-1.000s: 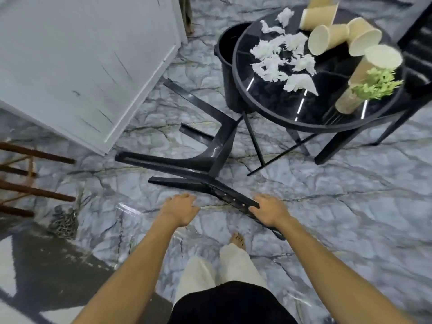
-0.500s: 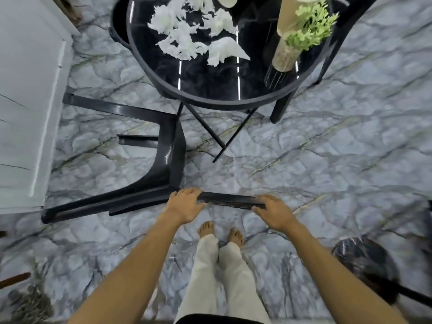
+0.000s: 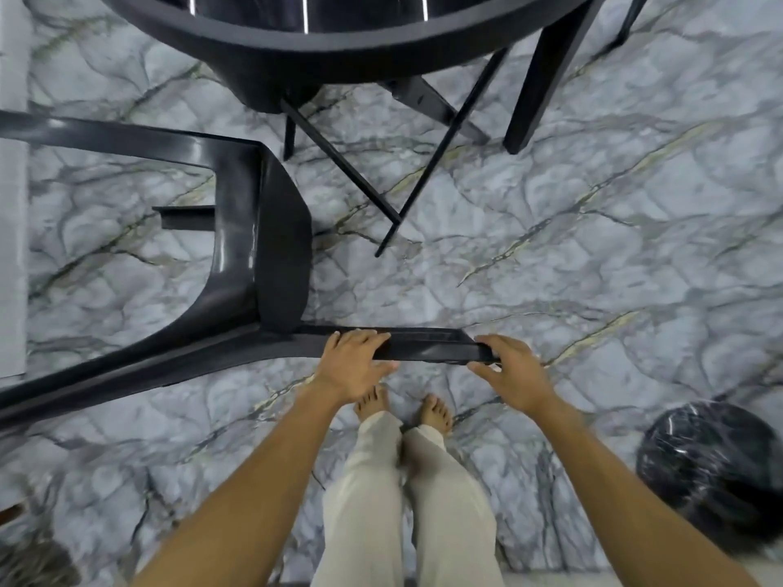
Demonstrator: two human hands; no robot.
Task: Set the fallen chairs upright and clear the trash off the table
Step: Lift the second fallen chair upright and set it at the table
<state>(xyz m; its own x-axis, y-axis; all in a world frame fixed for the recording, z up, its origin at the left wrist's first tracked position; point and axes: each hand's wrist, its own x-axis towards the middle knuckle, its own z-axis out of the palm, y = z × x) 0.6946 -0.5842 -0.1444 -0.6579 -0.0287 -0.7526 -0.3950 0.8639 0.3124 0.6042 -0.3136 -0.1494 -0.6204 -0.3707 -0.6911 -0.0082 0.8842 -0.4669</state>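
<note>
A black plastic chair [image 3: 271,256] lies on its side on the marble floor, legs pointing left, its backrest top rail running across in front of my feet. My left hand [image 3: 354,362] grips that rail near the seat. My right hand [image 3: 510,370] holds the rail's right end, fingers curled over it. The round black glass table [image 3: 339,40] shows only its near rim at the top; the trash on it is out of view.
The table's thin crossed struts [image 3: 398,192] and a thick black leg [image 3: 534,86] stand just beyond the chair. A dark marbled round object [image 3: 716,472] sits at the lower right. White furniture [image 3: 10,205] borders the left. My bare feet stand right behind the rail.
My head has tipped further down, so the tabletop's trash left the view. Both hands have settled onto the chair's top rail, and the chair fills more of the frame.
</note>
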